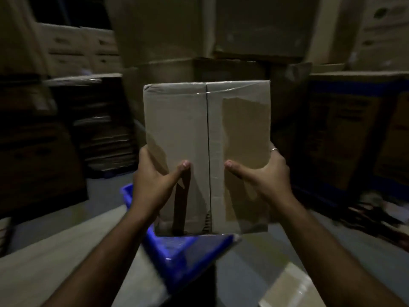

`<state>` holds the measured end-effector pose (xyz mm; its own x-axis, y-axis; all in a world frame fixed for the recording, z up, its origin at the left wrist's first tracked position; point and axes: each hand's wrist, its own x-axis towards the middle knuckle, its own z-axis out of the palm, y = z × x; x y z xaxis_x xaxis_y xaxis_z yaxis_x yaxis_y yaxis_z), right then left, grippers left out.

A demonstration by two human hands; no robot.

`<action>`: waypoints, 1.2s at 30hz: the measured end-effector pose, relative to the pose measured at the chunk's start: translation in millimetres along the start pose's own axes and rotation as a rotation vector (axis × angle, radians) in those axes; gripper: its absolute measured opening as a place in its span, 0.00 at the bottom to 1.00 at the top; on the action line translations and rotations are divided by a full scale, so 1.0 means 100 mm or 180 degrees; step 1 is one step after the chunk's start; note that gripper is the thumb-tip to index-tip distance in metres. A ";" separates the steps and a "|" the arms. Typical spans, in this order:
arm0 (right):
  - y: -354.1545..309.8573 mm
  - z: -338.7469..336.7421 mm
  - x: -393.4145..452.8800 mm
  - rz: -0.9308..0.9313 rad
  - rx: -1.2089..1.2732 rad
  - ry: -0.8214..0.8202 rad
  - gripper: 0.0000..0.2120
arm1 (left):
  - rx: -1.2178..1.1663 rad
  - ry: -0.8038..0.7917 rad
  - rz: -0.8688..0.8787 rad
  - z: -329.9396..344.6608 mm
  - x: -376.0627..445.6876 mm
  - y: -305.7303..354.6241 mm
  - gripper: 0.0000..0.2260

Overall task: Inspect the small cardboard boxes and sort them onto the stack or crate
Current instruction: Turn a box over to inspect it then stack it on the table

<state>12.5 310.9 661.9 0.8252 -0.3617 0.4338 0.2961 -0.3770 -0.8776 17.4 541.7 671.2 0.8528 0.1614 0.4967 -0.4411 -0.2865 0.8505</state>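
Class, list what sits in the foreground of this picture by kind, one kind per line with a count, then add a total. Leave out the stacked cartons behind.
Hands: 2, left hand and right hand
Held cardboard box: 1
Blue crate: 1
Ring: 1
Total: 5

The box between my hands is plain brown cardboard, matt, with a seam down the middle of the face I see. Clear glossy tape runs across its far edge and catches the light, and a smoother, slightly shiny tape patch lies above my right hand. A thin ring of shiny metal sits on a finger of that hand. Below my left hand the blue crate looks like glossy plastic. The cartons stacked beyond my hands are dull cardboard.
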 end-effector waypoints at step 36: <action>-2.08 3.30 -0.81 -0.0891 0.1749 -0.1803 0.32 | 0.0895 0.2124 -0.0248 -3.75 0.19 -0.15 0.46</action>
<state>43.0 699.8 741.9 0.7598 0.2221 0.6111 0.5972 0.1332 -0.7910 -64.3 903.0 732.6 0.4871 0.7072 0.5125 -0.2209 -0.4679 0.8557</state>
